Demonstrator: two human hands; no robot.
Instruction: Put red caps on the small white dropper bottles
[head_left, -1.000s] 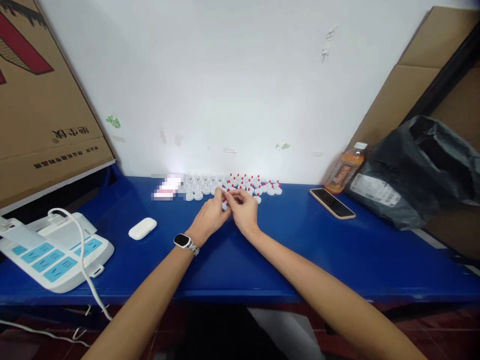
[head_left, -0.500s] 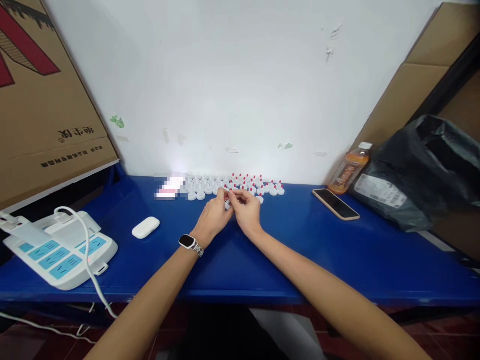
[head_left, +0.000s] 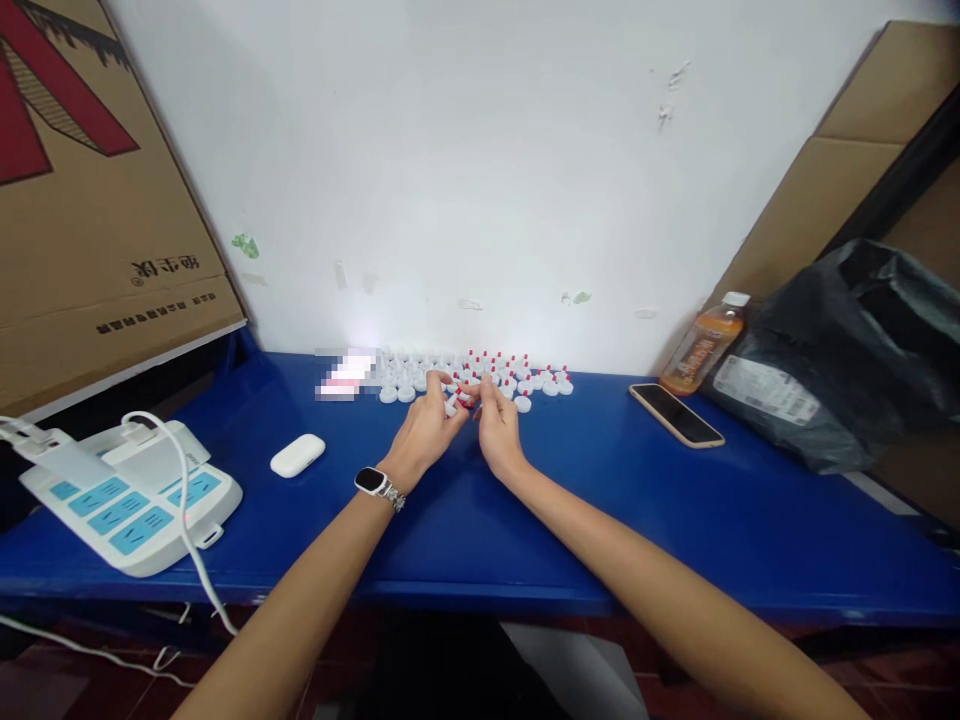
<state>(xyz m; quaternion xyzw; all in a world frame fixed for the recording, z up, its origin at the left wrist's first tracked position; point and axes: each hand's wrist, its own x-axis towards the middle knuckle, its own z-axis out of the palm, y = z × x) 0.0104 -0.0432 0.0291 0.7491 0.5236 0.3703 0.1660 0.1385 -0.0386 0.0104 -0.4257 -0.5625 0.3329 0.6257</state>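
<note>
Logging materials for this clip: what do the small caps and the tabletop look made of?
The caps look like moulded plastic, white with red tips, smooth and uniform. The tabletop has a glossy blue coating with soft reflections, probably painted metal or laminate; which one cannot be told.

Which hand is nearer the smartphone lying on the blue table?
Right. The right hand works at the small white caps, the smartphone well off to its right. The left hand sits beyond it, farther from the phone, toward the white earbud case.
</note>
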